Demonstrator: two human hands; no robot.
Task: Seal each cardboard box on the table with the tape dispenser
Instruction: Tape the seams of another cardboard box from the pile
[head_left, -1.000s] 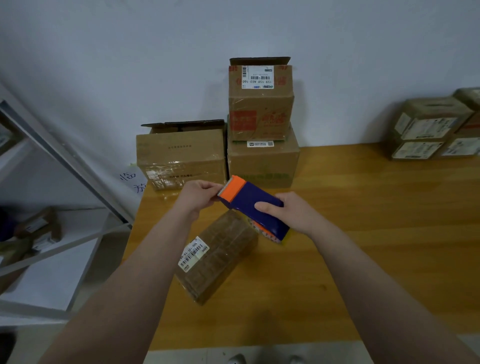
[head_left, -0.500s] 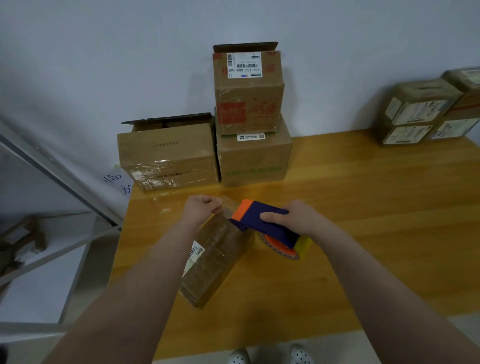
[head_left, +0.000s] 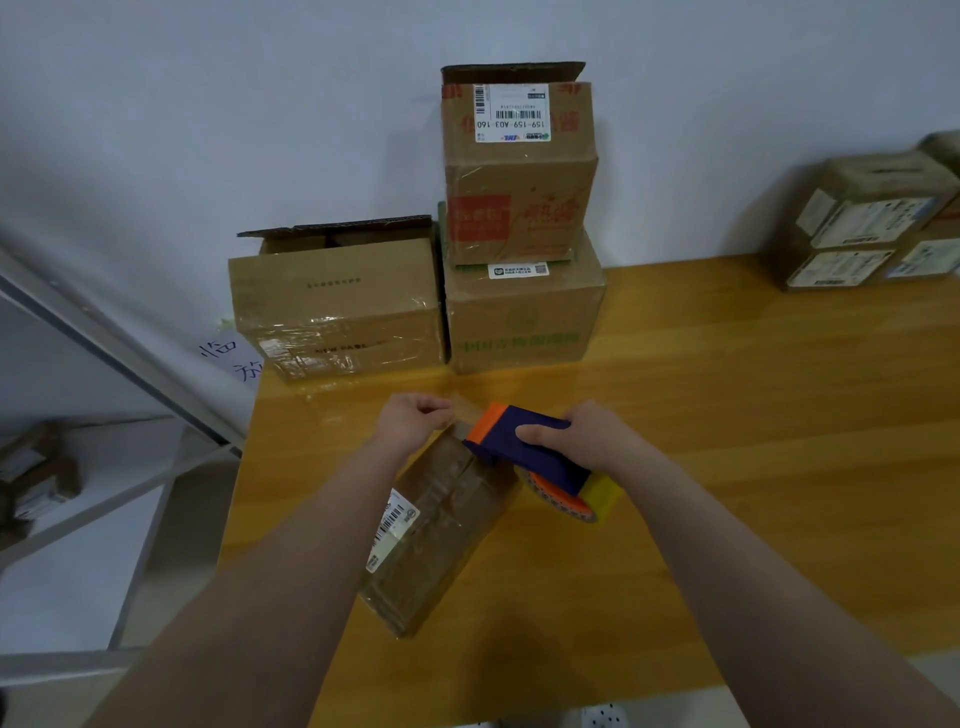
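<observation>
Where the view begins at the left, a grey metal shelf (head_left: 104, 364) slants past the table edge, with a handwritten paper note (head_left: 228, 358) just beside it. Next comes an open-topped cardboard box (head_left: 337, 312) at the back of the wooden table (head_left: 753, 415), its front wrapped in glossy film. Touching its right side is a stack of two boxes: a wide lower box (head_left: 524, 322) and, on top of it, a taller box (head_left: 519, 171) with its flap up and a white barcode label.

Nearer the person, a small cardboard box (head_left: 441, 530) lies at an angle on the table, a barcode sticker on its left face. The left hand (head_left: 413, 423) sits at the far end of this box, fingers curled, pinching the end of a faint clear strip of tape (head_left: 460, 413). That strip leads to the orange mouth of the tape dispenser (head_left: 524, 447), whose blue body is tilted down onto the far right edge of the small box. The right hand (head_left: 587, 436) grips the dispenser from above, thumb on its near side, with the orange roll and yellow end showing below the wrist.

At the far right, several labelled boxes (head_left: 862, 223) are piled against the wall, blurred.
</observation>
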